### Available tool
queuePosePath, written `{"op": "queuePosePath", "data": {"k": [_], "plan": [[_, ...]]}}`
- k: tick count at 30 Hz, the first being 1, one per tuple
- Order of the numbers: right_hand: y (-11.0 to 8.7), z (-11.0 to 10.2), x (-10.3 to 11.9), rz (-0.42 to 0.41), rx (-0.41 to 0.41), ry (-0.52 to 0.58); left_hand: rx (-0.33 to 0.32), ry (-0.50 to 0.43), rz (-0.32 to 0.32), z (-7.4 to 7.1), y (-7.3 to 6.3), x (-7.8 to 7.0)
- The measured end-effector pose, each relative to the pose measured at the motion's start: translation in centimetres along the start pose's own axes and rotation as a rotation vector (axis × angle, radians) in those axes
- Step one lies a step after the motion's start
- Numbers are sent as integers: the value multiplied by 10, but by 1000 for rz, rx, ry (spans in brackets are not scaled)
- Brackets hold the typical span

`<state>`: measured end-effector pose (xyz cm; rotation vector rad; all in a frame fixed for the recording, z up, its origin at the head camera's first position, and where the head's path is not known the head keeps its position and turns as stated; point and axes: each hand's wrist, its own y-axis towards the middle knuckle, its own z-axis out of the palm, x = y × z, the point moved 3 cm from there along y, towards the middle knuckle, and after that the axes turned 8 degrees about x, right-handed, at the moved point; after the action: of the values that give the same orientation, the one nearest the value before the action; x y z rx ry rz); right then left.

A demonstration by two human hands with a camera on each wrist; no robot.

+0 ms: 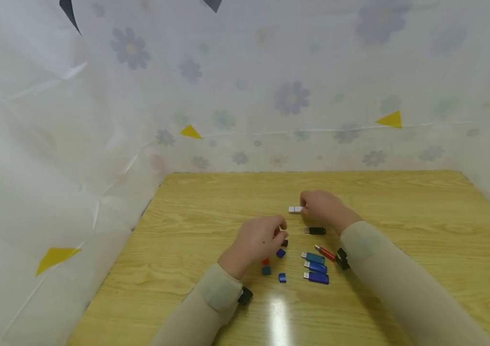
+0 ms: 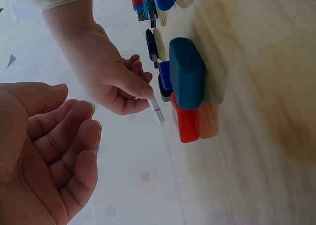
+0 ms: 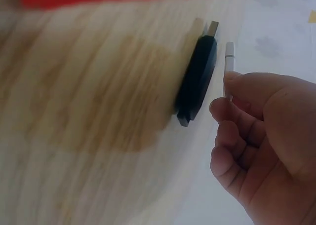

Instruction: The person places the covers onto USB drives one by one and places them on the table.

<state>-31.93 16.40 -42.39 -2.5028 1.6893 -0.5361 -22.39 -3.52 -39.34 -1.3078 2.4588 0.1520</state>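
Pinching the white stick (image 1: 295, 209) by one end, beyond the black stick (image 1: 316, 231), the right hand (image 1: 327, 210) leaves the seamed end exposed; a steady, level hold looks best, while the left hand (image 1: 255, 240), loosely curled around nothing, should approach that end straight on, clear of the loose caps (image 1: 282, 278)

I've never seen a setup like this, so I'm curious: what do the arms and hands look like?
They're a person's: the left hand and right hand wear no gloves. The left sleeve and right sleeve are long and cream, with faint greyish-green patches near the cuffs. A small black device, probably a camera, shows at each wrist.
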Motion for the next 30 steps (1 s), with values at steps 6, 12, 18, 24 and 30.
{"op": "queuePosePath", "data": {"k": [6, 12, 18, 24, 30], "plan": [[5, 6, -1, -7, 2, -24, 2, 24, -10, -1, 0, 3], [3, 8, -3, 5, 4, -24, 17, 43, -17, 3, 3, 6], [-19, 3, 3, -20, -10, 36, 31, 69, -11, 5, 5, 8], [-50, 7, 10, -45, -66, 127, 72, 112, -5, 8, 4, 10], [-63, 10, 8, -18, -94, 195, 135, 128, 12, 9, 4, 16]]}}
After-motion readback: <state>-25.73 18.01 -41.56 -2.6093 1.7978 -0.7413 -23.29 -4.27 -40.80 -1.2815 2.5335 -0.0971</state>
